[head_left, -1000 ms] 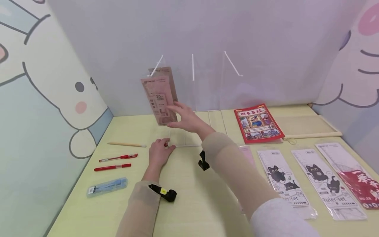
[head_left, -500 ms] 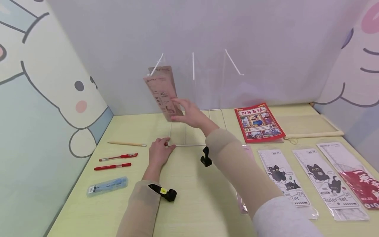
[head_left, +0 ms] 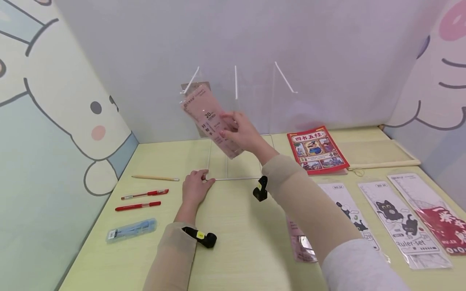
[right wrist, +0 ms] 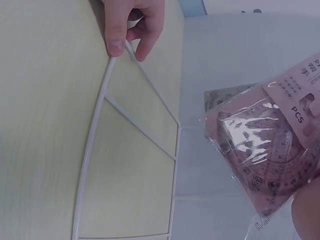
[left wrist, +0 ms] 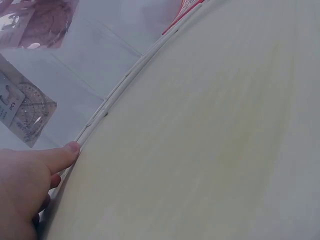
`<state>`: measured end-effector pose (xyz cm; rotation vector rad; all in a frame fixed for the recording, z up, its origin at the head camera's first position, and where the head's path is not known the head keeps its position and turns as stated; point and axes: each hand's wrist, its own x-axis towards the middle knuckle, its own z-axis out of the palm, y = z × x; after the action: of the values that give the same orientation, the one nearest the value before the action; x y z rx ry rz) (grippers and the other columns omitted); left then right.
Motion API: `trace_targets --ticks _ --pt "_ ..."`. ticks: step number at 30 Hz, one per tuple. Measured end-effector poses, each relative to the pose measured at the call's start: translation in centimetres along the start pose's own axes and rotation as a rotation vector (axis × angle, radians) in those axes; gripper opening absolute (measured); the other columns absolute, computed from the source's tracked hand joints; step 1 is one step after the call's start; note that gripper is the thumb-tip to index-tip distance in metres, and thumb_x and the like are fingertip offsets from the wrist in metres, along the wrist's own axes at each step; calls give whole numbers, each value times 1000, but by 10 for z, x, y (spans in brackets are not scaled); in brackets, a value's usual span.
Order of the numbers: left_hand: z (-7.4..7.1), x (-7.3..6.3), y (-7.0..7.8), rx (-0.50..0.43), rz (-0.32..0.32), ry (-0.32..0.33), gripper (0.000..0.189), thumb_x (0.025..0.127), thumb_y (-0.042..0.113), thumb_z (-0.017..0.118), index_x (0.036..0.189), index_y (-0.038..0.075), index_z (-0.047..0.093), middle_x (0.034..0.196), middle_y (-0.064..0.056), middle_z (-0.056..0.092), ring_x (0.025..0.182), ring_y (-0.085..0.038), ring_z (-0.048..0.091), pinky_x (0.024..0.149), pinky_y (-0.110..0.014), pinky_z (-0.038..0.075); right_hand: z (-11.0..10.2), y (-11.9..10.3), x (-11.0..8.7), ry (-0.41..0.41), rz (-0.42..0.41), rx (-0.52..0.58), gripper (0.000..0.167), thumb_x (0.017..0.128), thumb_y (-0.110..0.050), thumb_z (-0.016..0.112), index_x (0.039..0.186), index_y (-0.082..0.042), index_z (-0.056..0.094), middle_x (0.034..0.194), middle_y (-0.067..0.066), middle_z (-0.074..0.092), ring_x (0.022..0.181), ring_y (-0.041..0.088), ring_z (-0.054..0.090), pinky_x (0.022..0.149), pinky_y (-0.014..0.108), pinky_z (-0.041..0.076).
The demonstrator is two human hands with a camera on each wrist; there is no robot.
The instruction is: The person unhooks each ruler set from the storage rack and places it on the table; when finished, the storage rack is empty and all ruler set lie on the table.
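My right hand [head_left: 242, 131] pinches the right edge of a pink ruler-set packet [head_left: 209, 117], which tilts with its top toward the left hook [head_left: 191, 81] of a white wire display rack [head_left: 236, 178]. Whether the packet's top is still on that hook, I cannot tell. Another packet [head_left: 196, 85] hangs on the hook, mostly hidden behind the pink one. In the right wrist view a clear protractor [right wrist: 270, 175] shows through the pink packet's plastic. My left hand [head_left: 196, 186] grips the front left corner of the rack's base, thumb on the wire.
Left on the table lie a pencil [head_left: 154, 178], two red pens [head_left: 138, 205] and a blue case [head_left: 132, 230]. At right are a red book [head_left: 316, 149], a cloth pouch [head_left: 378, 153] and several ruler-set packets [head_left: 407, 220]; one pink packet [head_left: 302, 242] is partly behind my right arm.
My right hand has moved right and slightly up, swinging the pink packet's lower end to the right, so it tilts more and uncovers the packet behind. My left hand stays on the rack.
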<state>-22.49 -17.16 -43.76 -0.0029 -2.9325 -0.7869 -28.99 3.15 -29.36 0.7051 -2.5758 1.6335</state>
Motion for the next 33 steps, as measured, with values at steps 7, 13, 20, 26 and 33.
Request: trace_targets --ticks 7,13,20,26,33 --pt "1 0 -1 -1 -4 -3 49 87 42 62 125 10 60 98 -6 57 95 -31 50 80 -45 38 2 -4 -2 110 -1 -51 48 87 -22 67 131 -21 50 126 8 37 101 19 57 78 27 49" --pt "-1 0 1 -22 -1 -2 50 88 41 62 126 9 59 101 -8 56 98 -33 49 84 -47 37 2 -11 -8 134 -46 -78 46 87 -21 67 130 -21 52 119 10 38 91 18 53 72 27 49" --pt "-2 -1 2 -35 2 -7 50 88 40 62 126 8 58 102 -9 56 98 -32 49 83 -47 37 3 -15 -20 118 -87 -33 47 87 -19 68 131 -19 52 114 8 37 89 18 53 71 28 50" --pt "-1 -1 1 -36 -5 -11 50 88 41 61 126 8 58 102 -8 56 98 -31 48 85 -47 36 3 -20 -26 118 -128 -39 48 87 -17 68 132 -19 51 114 9 38 89 19 54 70 28 50" --pt "-1 -1 1 -40 -10 -13 50 89 41 61 127 9 58 103 -9 56 99 -31 48 85 -47 36 2 -26 -29 138 -168 14 49 87 -14 67 133 -17 49 113 8 38 89 18 56 70 28 51"
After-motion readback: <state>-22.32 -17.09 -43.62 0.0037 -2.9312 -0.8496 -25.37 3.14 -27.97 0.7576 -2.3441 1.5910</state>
